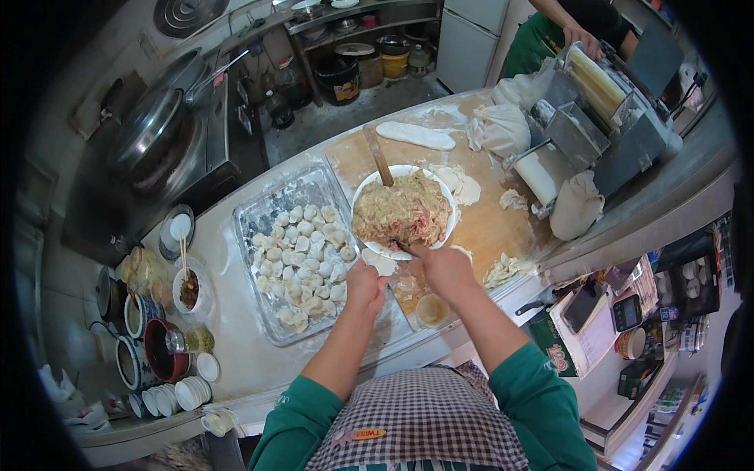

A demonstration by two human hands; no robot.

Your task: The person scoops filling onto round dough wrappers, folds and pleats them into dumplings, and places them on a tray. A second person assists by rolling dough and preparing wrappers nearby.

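Observation:
My left hand [366, 288] holds a round dumpling wrapper [380, 262] by its edge, just below a large white bowl [451, 226]. Meat filling [400, 206] is heaped in that bowl, and a flat wooden stick [378, 154] stands tilted in its far side. At the bowl's near rim, my right hand [446, 272] grips a small tool whose tip is at the filling; its shape is mostly hidden. Left of my hands, a metal tray [263, 329] carries many folded dumplings [303, 253]. A small round dish [432, 310] lies near my right wrist.
A dough roller machine [589, 123] stands at the right, where a co-worker's hand [583, 42] rests. Dough [415, 136] and scraps [509, 268] lie on the wooden board [377, 132]. Jars, bowls and a red pot [168, 350] crowd the left end. A knife [530, 307] lies near the right edge.

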